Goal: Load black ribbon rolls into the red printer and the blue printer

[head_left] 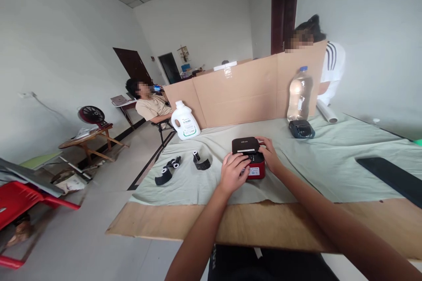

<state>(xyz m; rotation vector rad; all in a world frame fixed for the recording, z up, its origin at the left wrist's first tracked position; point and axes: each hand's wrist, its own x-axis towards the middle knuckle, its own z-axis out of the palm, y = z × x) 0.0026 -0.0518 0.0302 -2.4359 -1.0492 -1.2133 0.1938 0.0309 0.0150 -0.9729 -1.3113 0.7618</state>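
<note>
In the head view, a small red and black portable printer (257, 171) sits on the green cloth in front of me. Its black lid (245, 145) is raised, and a white label with print shows on its front. My left hand (232, 172) grips its left side, the fingers laid across the top opening below the lid. At the right edge of the lid and body, my right hand (271, 157) is closed around the corner, its fingertips partly hidden. To the left lie a small roll with a loose black strip (201, 164) and several similar rolls (168, 171).
A white jug (185, 122) and a clear bottle with blue cap (300, 94) stand before a cardboard screen (240, 90). A black device (301, 129), a white tube (327, 112) and a long black object (391, 178) lie rightward. Two people are beyond the screen.
</note>
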